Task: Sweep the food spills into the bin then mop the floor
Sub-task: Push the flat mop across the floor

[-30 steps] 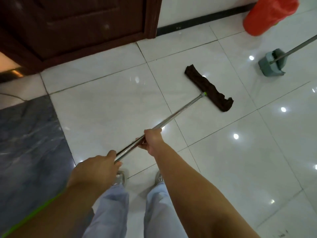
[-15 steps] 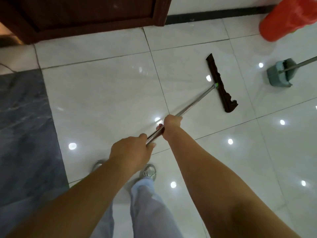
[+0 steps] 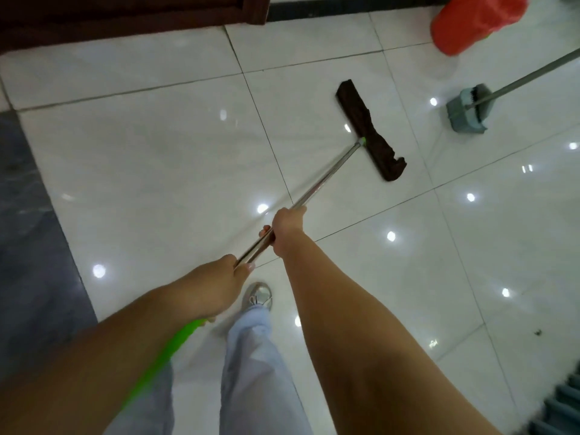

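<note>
Both fists, left hand and right hand, around the mop handle (pad far ahead)

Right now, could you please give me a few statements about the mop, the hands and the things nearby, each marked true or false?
1. Both hands grip the mop handle. True.
2. The right hand is nearer the mop head than the left hand. True.
3. The mop head is lifted onto the dustpan. False: it lies on the floor, apart from the dustpan.
4. The bin is blue. False: it is red.
</note>
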A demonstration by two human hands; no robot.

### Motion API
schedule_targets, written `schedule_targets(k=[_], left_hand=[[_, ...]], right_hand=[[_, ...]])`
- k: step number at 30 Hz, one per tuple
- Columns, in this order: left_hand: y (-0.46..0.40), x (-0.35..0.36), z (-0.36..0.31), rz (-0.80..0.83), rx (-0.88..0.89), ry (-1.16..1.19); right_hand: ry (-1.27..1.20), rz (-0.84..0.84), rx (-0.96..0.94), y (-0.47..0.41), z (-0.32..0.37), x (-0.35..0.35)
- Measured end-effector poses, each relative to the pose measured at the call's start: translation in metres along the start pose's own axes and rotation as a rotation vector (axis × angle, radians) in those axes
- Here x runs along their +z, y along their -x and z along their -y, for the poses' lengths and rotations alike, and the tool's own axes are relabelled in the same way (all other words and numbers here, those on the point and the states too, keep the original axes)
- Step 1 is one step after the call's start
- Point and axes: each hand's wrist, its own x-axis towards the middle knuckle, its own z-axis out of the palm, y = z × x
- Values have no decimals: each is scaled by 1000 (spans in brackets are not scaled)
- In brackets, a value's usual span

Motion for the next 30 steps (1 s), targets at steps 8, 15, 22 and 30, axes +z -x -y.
schedule_targets(k=[8, 15, 22, 30], left_hand=[[80, -52, 137, -70, -77, -136], [105, -97, 185, -93, -87, -215], [99, -79, 153, -62, -114, -177], [41, -59, 46, 15, -88, -111]], right_hand=[[-514, 160, -15, 96, -34, 122], [-514, 214, -1, 134, -25, 170], [-432, 246, 45, 111, -26, 147], [-443, 183, -4, 38, 9, 56]])
